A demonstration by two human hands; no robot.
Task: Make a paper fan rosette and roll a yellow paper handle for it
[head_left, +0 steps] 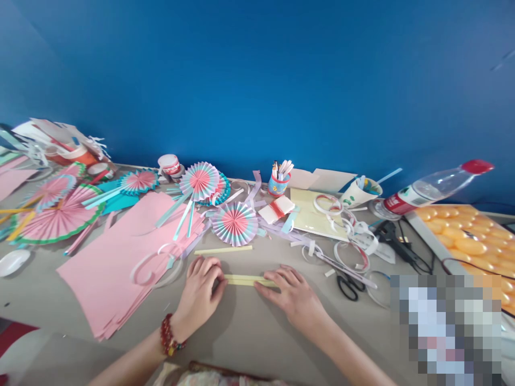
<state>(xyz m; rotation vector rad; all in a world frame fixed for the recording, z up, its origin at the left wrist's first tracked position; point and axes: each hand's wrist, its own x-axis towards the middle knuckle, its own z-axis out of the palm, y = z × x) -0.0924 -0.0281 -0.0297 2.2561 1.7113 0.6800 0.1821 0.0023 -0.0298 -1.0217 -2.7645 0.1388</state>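
A pale yellow folded paper strip (244,280) lies across the table between my two hands. My left hand (204,284), with a red bead bracelet on the wrist, grips its left end between thumb and fingers. The right end is pinched by my right hand (286,289), thumb below and fingers above. Just beyond them rests another pale yellow strip (223,250). Behind it is a pleated pink and blue paper rosette (234,224).
Pink paper sheets (129,252) spread at left, near several paper fans (60,209). Black-handled scissors (350,287), tape rolls (352,257), a glue gun (396,246) and a bottle (430,190) stand or lie at right. A pen cup (279,185) is by the blue wall.
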